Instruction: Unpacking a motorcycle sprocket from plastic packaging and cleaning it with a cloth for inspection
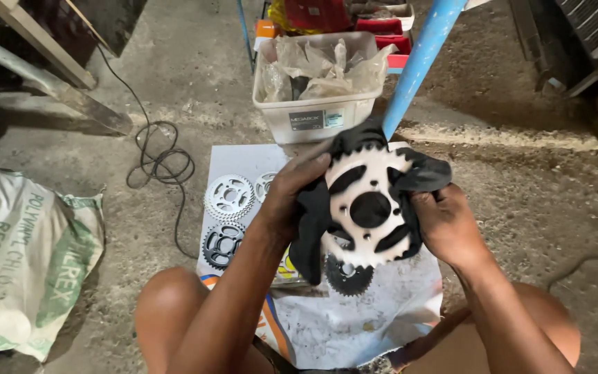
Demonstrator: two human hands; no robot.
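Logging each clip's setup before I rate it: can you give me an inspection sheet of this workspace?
Surface: white sheet spread on a rough concrete floor.
Job's things: white sprocket held upright, wrapped in a black cloth.
Clutter: two white sprockets and two dark sprockets lie on the sheet.
Hands: left hand grips cloth and sprocket edge; right hand holds the other side through the cloth.
Cables: black cable looped on the floor.
Surroundings: clear bin of plastic bags, blue pole, printed sack.
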